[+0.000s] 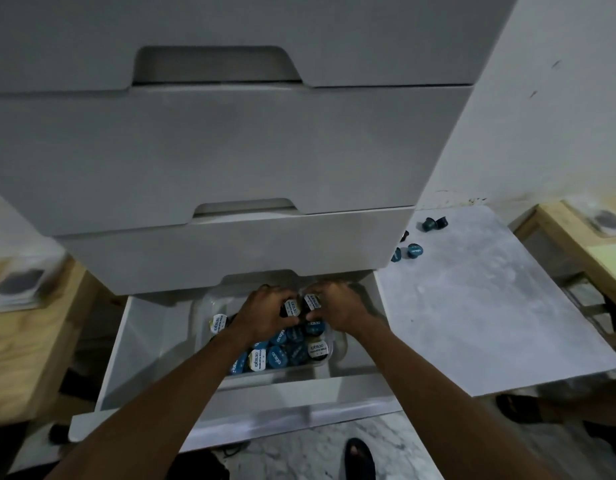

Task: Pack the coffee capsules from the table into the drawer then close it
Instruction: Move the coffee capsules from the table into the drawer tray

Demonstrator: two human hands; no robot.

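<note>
Coffee capsules [411,251] lie on the pale table [479,306]; both hands [265,311] grip capsules inside the open drawer [150,327].

Drawer [154,344]: white, bottom of stack, pulled open. Capsules [285,348] inside: blue and cream lids, packed close in clear tray, lids up or tilted. Table [490,306]: pale marble; about five loose capsules [414,251] near far-left corner, on sides.

Capsules [288,344] (partly hidden) beneath both hands [265,311]
</note>
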